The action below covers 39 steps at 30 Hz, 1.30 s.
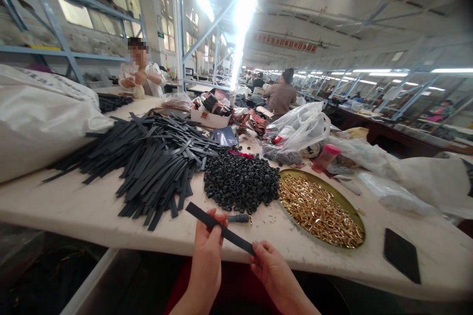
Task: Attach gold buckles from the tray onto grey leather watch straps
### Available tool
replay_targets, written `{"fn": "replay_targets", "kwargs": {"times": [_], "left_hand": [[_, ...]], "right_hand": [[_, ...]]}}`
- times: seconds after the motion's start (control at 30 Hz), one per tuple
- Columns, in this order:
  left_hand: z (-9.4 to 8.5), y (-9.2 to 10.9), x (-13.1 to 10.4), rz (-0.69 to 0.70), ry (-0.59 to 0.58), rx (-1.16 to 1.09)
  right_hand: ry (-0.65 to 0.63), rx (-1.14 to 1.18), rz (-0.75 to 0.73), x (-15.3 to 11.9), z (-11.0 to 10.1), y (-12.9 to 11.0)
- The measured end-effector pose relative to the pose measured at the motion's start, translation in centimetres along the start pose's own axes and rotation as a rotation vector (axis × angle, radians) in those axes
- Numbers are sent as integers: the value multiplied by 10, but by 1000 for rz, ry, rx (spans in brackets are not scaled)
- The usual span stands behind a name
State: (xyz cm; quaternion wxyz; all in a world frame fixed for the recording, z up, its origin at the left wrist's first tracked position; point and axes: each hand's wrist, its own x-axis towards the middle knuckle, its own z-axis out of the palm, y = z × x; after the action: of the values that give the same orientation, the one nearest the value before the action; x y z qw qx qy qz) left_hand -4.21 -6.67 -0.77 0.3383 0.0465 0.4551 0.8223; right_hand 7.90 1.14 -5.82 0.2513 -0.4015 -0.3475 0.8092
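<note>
Both my hands hold one flat black strap (197, 212) just above the table's near edge. My left hand (207, 248) pinches it near the middle, and my right hand (268, 266) grips its lower right end. Behind my hands lies a small finished black piece with a gold clip (239, 218). A large heap of black straps (155, 162) covers the table to the left. A mound of small black loops (240, 182) sits in the middle. To the right is a round tray (334, 192) filled with gold metal clips (320, 211).
A black phone (401, 255) lies at the near right. A big white sack (40, 118) sits far left, clear plastic bags (299, 128) and a red-capped bottle (327, 156) further back. One person sits across the table at the left (142, 76); another (281, 93) stands beyond.
</note>
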Motion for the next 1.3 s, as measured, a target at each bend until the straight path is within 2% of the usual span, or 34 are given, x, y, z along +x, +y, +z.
{"fn": "replay_targets", "kwargs": {"times": [0.07,0.13,0.2,0.27,0.37,0.43,0.57,0.67,0.73,0.8,0.93,1.17,1.23,1.3], "left_hand": [[-8,4,-8,-69,-177,122],[-16,11,-12,-282,-391,156],[-22,15,-12,-521,-552,73],[-24,12,-10,-661,-618,45],[-21,-1,-7,-766,-701,287],[-17,-13,-4,-704,-732,502],[-12,-28,2,-308,-657,809],[-9,-32,1,-148,-596,959],[-8,-33,-3,-130,-589,1027],[-9,-32,-6,-112,-640,1087],[-12,-29,-11,-46,-724,1171],[-2,-24,-21,6,-871,1258],[0,-24,-26,-79,-895,1157],[1,-23,-30,-257,-935,1014]], "right_hand": [[10,-45,-75,5,-7,-8],[-23,-99,-121,7,-13,-18],[-69,-144,-143,6,-18,-24],[-100,-216,-164,4,-19,-26],[-123,-250,-166,4,-19,-21],[-115,-162,-144,4,-20,-18],[-63,13,-71,3,-19,-20],[-46,63,-85,-2,-15,-21],[-20,50,-127,-5,-14,-17],[-11,-6,-153,-6,-16,-11],[-61,-147,-177,-11,-27,-1],[-122,-357,-175,-33,-35,-7],[-132,-364,-180,-35,-35,-8],[-110,-365,-211,-33,-35,-10]]}}
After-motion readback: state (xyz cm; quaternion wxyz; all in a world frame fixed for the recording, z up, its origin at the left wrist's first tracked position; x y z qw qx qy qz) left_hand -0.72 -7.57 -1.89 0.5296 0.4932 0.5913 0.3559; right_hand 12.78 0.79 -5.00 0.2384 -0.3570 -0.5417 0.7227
